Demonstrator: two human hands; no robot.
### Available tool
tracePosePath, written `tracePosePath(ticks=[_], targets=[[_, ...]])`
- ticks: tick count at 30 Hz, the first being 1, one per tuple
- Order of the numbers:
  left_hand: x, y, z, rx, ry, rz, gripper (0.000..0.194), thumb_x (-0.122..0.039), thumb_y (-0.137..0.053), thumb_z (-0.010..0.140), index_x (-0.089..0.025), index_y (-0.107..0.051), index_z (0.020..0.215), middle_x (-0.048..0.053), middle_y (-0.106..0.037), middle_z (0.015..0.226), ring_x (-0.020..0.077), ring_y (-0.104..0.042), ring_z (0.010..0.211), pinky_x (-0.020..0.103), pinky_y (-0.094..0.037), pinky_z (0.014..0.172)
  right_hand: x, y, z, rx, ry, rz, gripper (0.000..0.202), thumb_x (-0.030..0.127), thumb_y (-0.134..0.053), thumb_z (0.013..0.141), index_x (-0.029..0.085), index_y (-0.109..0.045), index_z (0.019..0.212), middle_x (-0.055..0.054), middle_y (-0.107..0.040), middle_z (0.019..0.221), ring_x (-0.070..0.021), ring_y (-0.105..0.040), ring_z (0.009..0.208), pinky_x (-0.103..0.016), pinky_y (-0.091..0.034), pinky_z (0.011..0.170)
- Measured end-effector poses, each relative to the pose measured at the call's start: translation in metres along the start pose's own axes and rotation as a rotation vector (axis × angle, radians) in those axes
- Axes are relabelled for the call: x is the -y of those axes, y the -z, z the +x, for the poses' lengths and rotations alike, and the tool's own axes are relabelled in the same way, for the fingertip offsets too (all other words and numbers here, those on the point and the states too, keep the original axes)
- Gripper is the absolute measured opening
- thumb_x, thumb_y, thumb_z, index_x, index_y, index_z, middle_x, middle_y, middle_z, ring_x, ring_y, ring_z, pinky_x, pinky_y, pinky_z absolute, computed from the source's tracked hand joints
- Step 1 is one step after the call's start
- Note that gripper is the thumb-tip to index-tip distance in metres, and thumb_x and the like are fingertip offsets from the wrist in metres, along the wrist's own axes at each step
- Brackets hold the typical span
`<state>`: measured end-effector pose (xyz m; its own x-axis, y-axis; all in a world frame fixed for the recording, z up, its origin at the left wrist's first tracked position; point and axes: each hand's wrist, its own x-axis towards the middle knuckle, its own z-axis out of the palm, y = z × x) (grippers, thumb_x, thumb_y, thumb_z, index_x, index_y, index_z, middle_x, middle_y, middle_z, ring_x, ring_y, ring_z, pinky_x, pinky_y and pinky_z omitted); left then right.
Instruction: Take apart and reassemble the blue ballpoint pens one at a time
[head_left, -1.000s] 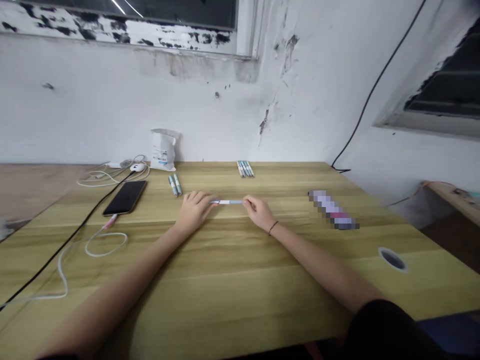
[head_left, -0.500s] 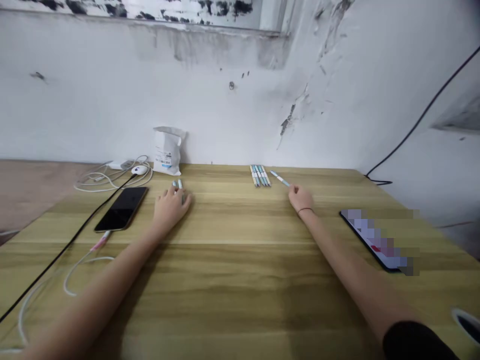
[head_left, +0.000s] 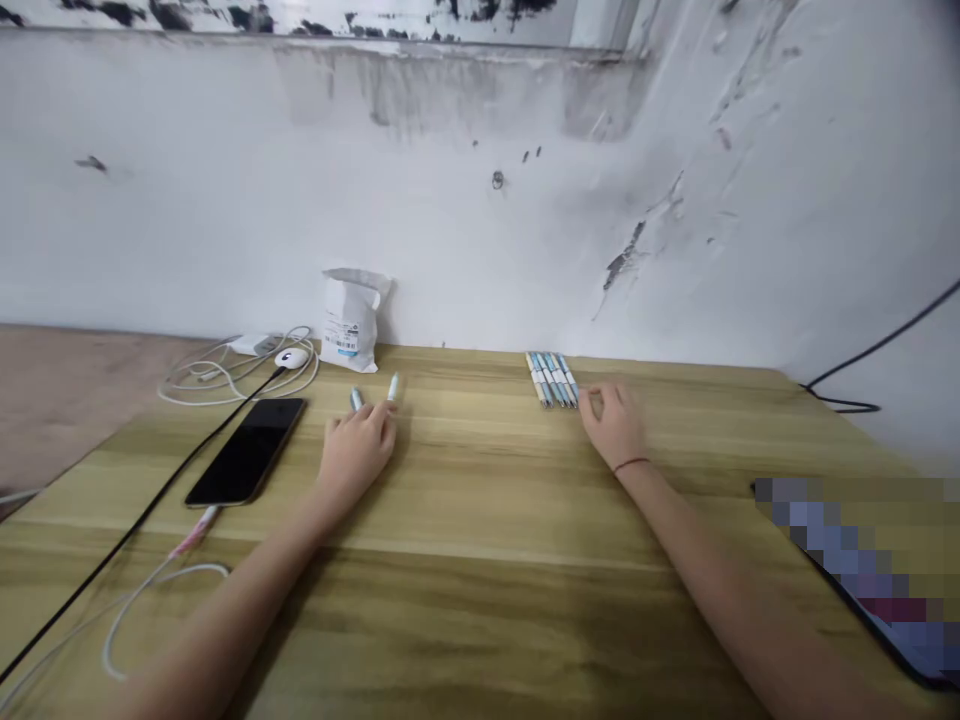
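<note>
My left hand (head_left: 358, 448) is closed at the left of the table, its thumb and forefinger pinching a light-coloured pen (head_left: 394, 386) whose upper end sticks out past the fingertips. Another blue pen (head_left: 355, 398) shows just beyond my knuckles, its lower part hidden by the hand. Toward the back right lies a tight row of several blue and white pens (head_left: 551, 380), side by side. My right hand (head_left: 616, 430), with a thin band at the wrist, has its fingers pinched together at the lower right edge of that row, by the outermost pen.
A white packet (head_left: 351, 320) stands against the wall. Left of it lie a coiled white cable with a charger (head_left: 253, 344) and a white round-ended device (head_left: 291, 358) on a black cord. A phone (head_left: 247, 452) is plugged in nearby. A blurred-out tablet-like screen (head_left: 862, 590) lies at the right.
The pen in my right hand has gone from slanting apart to lying alongside the row. At my left hand, one pen has swung away from the other. The view has shifted.
</note>
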<state>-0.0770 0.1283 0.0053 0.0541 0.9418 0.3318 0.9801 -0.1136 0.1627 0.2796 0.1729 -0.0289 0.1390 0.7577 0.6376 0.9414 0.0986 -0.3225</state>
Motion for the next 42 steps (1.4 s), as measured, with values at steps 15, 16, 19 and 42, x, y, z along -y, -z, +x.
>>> tracePosePath(ticks=[15, 16, 19, 42], targets=[[-0.094, -0.036, 0.013, 0.028, -0.269, -1.046, 0.073, -0.037, -0.048, 0.087, -0.026, 0.0, 0.141, 0.01, -0.054, 0.112, 0.0164, -0.058, 0.095, 0.032, -0.05, 0.082, 0.08, 0.028, -0.027, 0.724, 0.172, 0.681, 0.031, 0.034, -0.03, 0.094, 0.021, -0.052, 0.075, 0.001, -0.056, 0.069, -0.0131, -0.053, 0.063, -0.026, -0.041, 0.062], [-0.09, -0.039, 0.015, -0.066, -0.249, -0.925, 0.075, -0.039, -0.052, 0.085, -0.025, -0.005, 0.141, 0.013, -0.049, 0.12, 0.0204, -0.054, 0.105, 0.036, -0.047, 0.086, 0.075, 0.028, -0.025, 0.709, 0.184, 0.656, 0.03, 0.034, -0.032, 0.094, 0.021, -0.051, 0.074, 0.001, -0.055, 0.067, -0.0133, -0.052, 0.062, -0.026, -0.04, 0.061], [-0.073, -0.038, 0.023, -0.337, -0.201, -0.521, 0.076, -0.046, -0.062, 0.075, -0.021, -0.026, 0.137, 0.019, -0.026, 0.138, 0.0327, -0.026, 0.129, 0.049, -0.032, 0.1, 0.064, 0.024, -0.023, 0.663, 0.217, 0.598, 0.028, 0.033, -0.034, 0.092, 0.021, -0.05, 0.072, 0.001, -0.054, 0.064, -0.0141, -0.05, 0.059, -0.027, -0.039, 0.058], [-0.068, -0.026, 0.014, -0.352, -0.67, 0.02, 0.017, -0.023, -0.047, 0.089, -0.023, -0.059, 0.1, 0.005, -0.062, 0.095, 0.0165, -0.054, 0.084, 0.033, -0.033, 0.08, 0.059, 0.018, -0.026, 0.573, 0.369, 0.303, 0.023, 0.02, -0.039, 0.091, 0.017, -0.061, 0.088, -0.006, -0.06, 0.079, -0.0171, -0.054, 0.071, -0.027, -0.041, 0.063]])
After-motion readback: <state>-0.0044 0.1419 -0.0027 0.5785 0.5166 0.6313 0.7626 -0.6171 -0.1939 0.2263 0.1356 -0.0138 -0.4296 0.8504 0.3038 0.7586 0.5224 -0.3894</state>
